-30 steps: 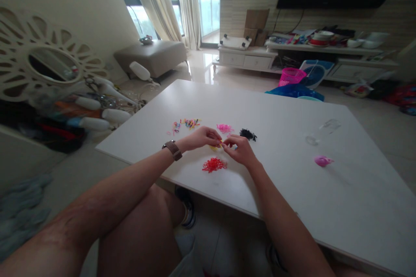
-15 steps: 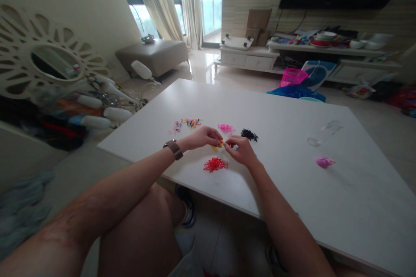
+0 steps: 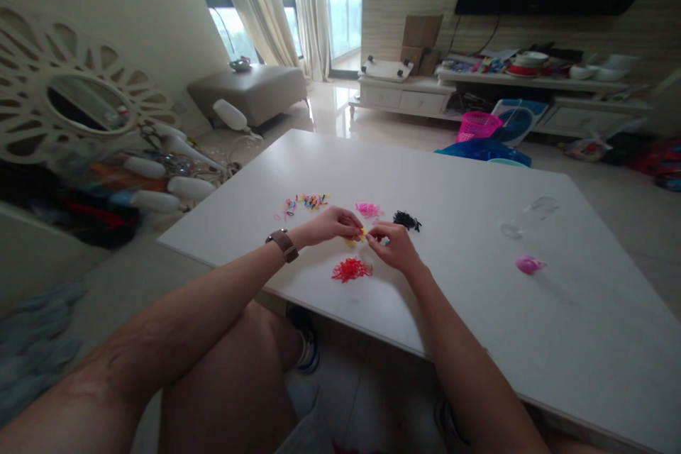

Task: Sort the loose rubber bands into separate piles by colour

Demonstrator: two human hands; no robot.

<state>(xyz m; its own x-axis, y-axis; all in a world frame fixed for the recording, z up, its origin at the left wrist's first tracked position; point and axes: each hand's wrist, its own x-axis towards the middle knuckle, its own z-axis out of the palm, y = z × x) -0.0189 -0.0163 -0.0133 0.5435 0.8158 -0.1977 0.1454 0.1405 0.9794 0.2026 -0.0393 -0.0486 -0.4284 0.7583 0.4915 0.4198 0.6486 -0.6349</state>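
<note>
Above the white table (image 3: 462, 305), my left hand (image 3: 340, 223) pinches a small yellow rubber band (image 3: 363, 233) at its fingertips. My right hand (image 3: 394, 243) meets it from the right, its thumb and finger closed at the band's other side; the exact grip is too small to make out. Under the left hand a few yellow bands (image 3: 349, 243) show, partly hidden. A red pile of bands (image 3: 351, 269) lies just in front of the hands. Behind them are a pink pile (image 3: 369, 210) and a black pile (image 3: 407, 220). Mixed-colour bands (image 3: 313, 201) lie farther left.
On the table's right side are a pink-purple object (image 3: 528, 264), a clear round piece (image 3: 511, 230) and another clear piece (image 3: 541, 207). White lamp shades (image 3: 190, 189) stand close by the left edge. A pink basket (image 3: 477, 125) is beyond the far edge.
Both hands stay nearly in place, fingertips together at the yellow band. The whole view shifts very slightly; the piles look unchanged.
</note>
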